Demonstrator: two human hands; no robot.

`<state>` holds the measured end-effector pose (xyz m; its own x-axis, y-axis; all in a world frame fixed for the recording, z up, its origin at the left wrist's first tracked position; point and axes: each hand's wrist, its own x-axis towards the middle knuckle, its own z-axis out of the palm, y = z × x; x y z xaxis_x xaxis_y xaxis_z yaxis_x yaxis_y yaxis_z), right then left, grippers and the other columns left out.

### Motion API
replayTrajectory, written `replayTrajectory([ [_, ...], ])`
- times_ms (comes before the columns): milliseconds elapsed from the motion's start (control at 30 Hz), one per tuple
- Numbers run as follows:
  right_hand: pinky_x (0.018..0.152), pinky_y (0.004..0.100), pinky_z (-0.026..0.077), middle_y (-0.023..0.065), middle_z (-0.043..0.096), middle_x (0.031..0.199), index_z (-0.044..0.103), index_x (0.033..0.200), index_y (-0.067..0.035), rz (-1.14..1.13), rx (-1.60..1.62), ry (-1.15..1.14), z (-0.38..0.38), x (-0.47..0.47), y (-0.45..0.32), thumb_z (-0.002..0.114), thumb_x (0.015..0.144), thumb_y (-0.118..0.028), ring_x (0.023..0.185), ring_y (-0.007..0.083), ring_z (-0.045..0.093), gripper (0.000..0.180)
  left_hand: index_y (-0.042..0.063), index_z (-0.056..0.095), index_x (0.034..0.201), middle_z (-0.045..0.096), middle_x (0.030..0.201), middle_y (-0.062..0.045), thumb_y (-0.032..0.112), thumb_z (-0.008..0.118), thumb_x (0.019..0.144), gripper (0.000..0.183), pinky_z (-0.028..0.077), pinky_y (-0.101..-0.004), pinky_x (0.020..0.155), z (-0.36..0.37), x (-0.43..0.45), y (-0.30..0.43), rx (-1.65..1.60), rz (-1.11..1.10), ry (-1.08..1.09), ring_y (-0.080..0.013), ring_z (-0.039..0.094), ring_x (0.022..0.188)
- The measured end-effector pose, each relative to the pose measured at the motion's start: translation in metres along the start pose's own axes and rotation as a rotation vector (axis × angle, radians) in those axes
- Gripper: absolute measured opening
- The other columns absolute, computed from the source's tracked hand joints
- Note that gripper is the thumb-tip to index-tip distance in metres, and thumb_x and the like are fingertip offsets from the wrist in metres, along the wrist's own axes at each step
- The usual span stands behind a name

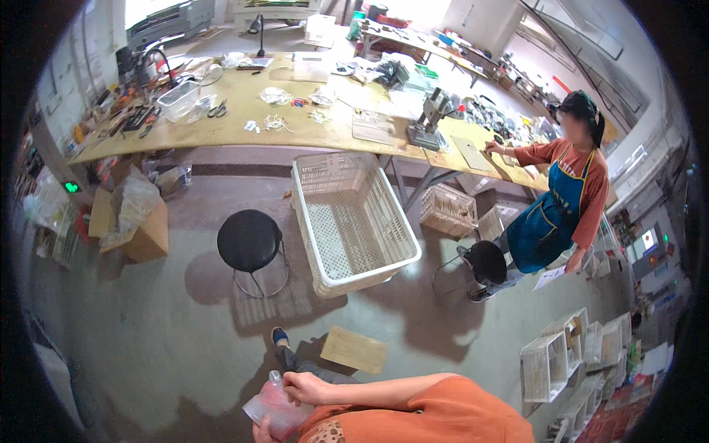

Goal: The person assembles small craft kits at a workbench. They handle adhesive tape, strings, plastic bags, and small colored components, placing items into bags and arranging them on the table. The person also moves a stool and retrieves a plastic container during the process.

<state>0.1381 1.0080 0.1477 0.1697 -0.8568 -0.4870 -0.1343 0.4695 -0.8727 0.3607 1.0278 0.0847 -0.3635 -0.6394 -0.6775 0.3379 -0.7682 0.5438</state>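
Note:
A clear plastic bag (pixel 272 407) with pinkish-red contents is at the bottom of the view, close to my body. My left hand (pixel 263 431) grips its lower edge, the fingers partly cut off by the frame. At the bag's upper side is my right hand (pixel 302 387), its fingers bent at the opening; whether they pinch the plastic or something inside cannot be made out. A clear rounded piece (pixel 275 377) sticks up at the bag's top, beside my right fingers.
Ahead stand a black round stool (pixel 250 240), a large white plastic crate (pixel 414 256) and a long worktable (pixel 221 135) with a press (pixel 426 124). A wooden board (pixel 354 350) lies near my foot. A co-worker (pixel 559 194) stands at right by another stool (pixel 484 263). Stacked crates (pixel 545 368) are lower right.

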Motion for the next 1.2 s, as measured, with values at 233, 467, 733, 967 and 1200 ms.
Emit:
replayTrajectory([
  [233,0.068,0.0431,0.051,0.0176,0.065,0.078,0.055,0.098,-0.002,-0.242,-0.244,0.123,-0.04,0.143,-0.051,0.058,0.09,-0.016,0.078,0.0365,0.066,0.016,0.003,0.041,0.138,0.058,0.126,-0.013,0.01,0.065,0.088,0.056,0.055,-0.0451,0.091,0.012,0.107,0.133,0.106,-0.055,0.011,-0.0279,0.062,0.109],
  [467,0.057,0.0373,0.051,0.0112,0.071,0.074,0.055,0.097,-0.003,0.021,0.101,0.237,-0.115,0.206,-0.131,0.055,0.093,-0.017,0.063,0.0238,0.068,0.014,0.003,0.042,0.138,0.058,0.126,-0.013,0.011,0.065,0.088,0.055,0.054,-0.0448,0.092,0.054,0.207,0.258,0.193,-0.066,-0.085,-0.0277,0.062,0.109],
  [733,0.065,0.0334,0.053,0.0118,0.071,0.078,0.055,0.097,-0.003,0.054,-0.002,0.574,-0.134,0.287,-0.158,0.055,0.095,-0.017,0.071,0.02,0.07,0.014,0.002,0.042,0.138,0.058,0.125,-0.014,0.011,0.065,0.089,0.055,0.054,-0.0445,0.092,0.085,0.316,0.354,0.262,-0.178,-0.276,-0.0275,0.062,0.109],
  [967,0.066,0.03,0.053,0.0092,0.071,0.083,0.053,0.097,-0.002,0.078,0.544,0.699,-0.138,0.403,-0.217,0.053,0.096,-0.009,0.075,0.0119,0.067,0.008,-0.001,0.043,0.135,0.059,0.124,-0.014,0.016,0.066,0.088,0.055,0.052,-0.0418,0.094,0.07,0.434,0.46,0.334,-0.204,-0.435,-0.0257,0.062,0.108],
  [1200,0.074,0.0501,0.05,0.0184,0.07,0.089,0.05,0.106,-0.005,0.137,-0.108,0.714,-0.134,0.525,-0.283,0.052,0.096,-0.02,0.087,0.0416,0.066,0.018,0.0,0.044,0.134,0.059,0.122,-0.012,0.019,0.063,0.09,0.052,0.052,-0.0392,0.093,0.062,0.497,0.608,0.393,-0.259,-0.422,-0.0237,0.063,0.106],
])
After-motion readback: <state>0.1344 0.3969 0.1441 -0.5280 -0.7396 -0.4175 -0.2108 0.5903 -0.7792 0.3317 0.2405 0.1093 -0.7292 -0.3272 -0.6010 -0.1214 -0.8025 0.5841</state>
